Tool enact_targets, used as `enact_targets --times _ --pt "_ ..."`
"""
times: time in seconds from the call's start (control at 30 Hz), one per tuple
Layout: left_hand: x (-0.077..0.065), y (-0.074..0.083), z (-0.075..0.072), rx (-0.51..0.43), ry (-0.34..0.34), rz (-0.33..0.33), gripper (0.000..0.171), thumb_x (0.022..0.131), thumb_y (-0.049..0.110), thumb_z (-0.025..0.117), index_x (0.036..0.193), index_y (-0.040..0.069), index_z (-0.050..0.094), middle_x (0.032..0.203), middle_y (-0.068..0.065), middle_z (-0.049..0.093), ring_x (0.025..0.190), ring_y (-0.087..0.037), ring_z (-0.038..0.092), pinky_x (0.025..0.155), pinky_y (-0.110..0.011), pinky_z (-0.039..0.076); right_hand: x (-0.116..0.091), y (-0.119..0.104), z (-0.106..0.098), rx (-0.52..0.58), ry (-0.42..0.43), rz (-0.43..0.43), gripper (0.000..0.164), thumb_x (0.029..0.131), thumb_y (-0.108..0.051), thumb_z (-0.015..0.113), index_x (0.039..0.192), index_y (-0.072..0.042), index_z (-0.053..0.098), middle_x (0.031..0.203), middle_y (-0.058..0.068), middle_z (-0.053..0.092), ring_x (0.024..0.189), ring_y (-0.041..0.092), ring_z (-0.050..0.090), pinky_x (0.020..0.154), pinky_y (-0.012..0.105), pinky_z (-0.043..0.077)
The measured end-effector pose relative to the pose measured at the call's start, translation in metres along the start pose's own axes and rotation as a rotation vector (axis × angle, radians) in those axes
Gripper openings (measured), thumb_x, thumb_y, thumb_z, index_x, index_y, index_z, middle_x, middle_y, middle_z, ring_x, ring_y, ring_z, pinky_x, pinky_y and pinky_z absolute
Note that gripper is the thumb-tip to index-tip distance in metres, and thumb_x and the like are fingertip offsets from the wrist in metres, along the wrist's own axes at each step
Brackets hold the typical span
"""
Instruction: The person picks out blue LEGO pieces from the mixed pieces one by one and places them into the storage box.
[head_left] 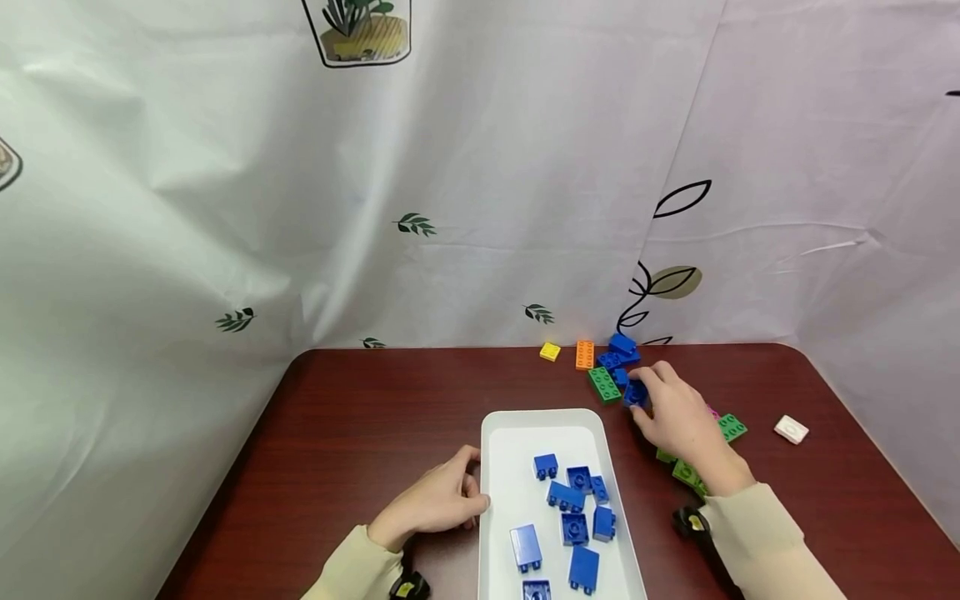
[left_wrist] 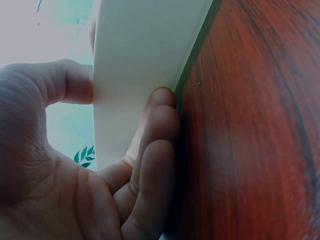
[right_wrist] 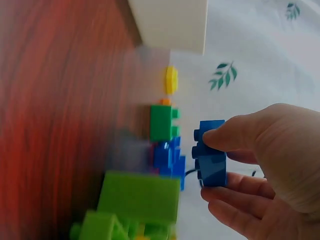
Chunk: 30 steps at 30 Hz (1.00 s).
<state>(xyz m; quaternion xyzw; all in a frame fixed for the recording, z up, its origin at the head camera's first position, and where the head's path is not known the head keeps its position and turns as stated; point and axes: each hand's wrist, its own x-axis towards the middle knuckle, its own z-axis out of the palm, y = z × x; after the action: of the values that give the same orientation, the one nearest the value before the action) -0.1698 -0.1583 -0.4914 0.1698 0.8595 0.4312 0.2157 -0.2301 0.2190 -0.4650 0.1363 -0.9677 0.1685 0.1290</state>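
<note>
A blue toy brick [right_wrist: 212, 162] is pinched between the thumb and fingers of my right hand [head_left: 678, 417]. In the right wrist view it hangs clear of the table, studs facing down. My left hand [head_left: 437, 498] holds the left side of a white tray [head_left: 498, 433]. The left wrist view shows its thumb at the tray's rim and the other fingers bent against the wall [left_wrist: 140, 50], low by the table. Several blue bricks [head_left: 566, 497] lie scattered in the tray, some upside down.
Left of the right hand sit a green brick [head_left: 604, 385], an orange brick [head_left: 585, 355], a yellow brick [head_left: 550, 352] and blue bricks [head_left: 622, 343]. Light green bricks [head_left: 686, 475] lie partly under the right forearm. A white brick [head_left: 791, 429] lies farther right. A patterned cloth [head_left: 465, 167] hangs behind the table.
</note>
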Motion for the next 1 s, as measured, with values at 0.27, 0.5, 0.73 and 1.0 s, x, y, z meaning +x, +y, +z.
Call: enact_targets --times 0.27,0.5,0.73,1.0 --pt "0.0 -0.001 0.0 0.003 0.001 0.001 0.054 0.087 0.018 0.066 0.136 0.007 0.047 0.066 0.006 0.063 0.055 -0.014 0.064 0.054 -0.025 0.047 -0.008 -0.024 0.004 0.0 0.011 -0.05 0.051 0.082 -0.016 0.084 0.127 -0.005 0.065 0.113 0.013 0.061 0.069 0.012 0.051 0.065 0.034 0.051" --pt "-0.001 0.0 -0.001 0.0 0.0 0.0 0.055 0.088 0.018 0.066 0.137 0.006 0.046 0.067 0.005 0.064 0.056 -0.015 0.065 0.055 -0.025 0.047 -0.015 -0.043 0.004 0.072 -0.042 -0.067 0.05 0.08 -0.019 0.087 0.126 -0.011 0.067 0.116 0.009 0.063 0.079 0.013 0.059 0.071 0.035 0.06" --pt "-0.001 0.002 -0.001 -0.004 -0.001 -0.004 0.056 0.088 0.018 0.067 0.138 0.006 0.046 0.068 0.004 0.064 0.056 -0.016 0.065 0.054 -0.026 0.047 -0.02 -0.059 0.008 0.107 -0.093 -0.109 0.05 0.079 -0.023 0.089 0.124 -0.013 0.069 0.114 0.003 0.064 0.09 0.015 0.064 0.08 0.036 0.062" --pt "0.0 0.001 -0.001 -0.001 -0.002 -0.006 0.056 0.088 0.018 0.067 0.138 0.006 0.046 0.068 0.004 0.064 0.056 -0.016 0.066 0.053 -0.026 0.047 -0.027 -0.073 0.016 0.118 -0.139 -0.136 0.046 0.081 -0.027 0.088 0.121 -0.017 0.069 0.11 -0.004 0.061 0.086 0.01 0.062 0.079 0.031 0.061"
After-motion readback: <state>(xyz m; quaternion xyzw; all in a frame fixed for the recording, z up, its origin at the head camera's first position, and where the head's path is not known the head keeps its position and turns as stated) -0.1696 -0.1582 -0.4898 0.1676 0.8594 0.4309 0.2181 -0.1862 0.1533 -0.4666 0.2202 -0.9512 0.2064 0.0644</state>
